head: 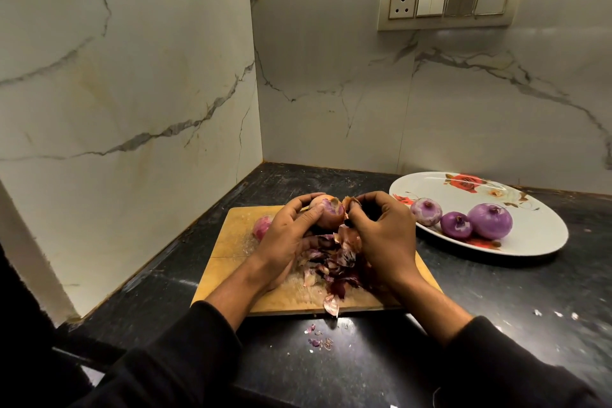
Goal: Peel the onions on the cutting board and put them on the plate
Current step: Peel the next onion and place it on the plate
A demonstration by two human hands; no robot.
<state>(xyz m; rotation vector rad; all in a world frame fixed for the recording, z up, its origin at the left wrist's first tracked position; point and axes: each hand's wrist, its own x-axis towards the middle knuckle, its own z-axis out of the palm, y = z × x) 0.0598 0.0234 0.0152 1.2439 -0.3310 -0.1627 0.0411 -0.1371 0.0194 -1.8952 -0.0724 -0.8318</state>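
The onion (326, 210) sits raised just above the far half of the cutting board (231, 252), cradled from its left side by the left hand (288, 235), fingers curled round it. The right hand (384, 235) is right beside it, pinching a flap of dry skin (351, 200) at the onion's right edge, so the pull looks set to go rightward. The plate (536, 245) lies well off to the right on the desk (496, 291), nearer the right hand, three peeled onions (490, 220) on it.
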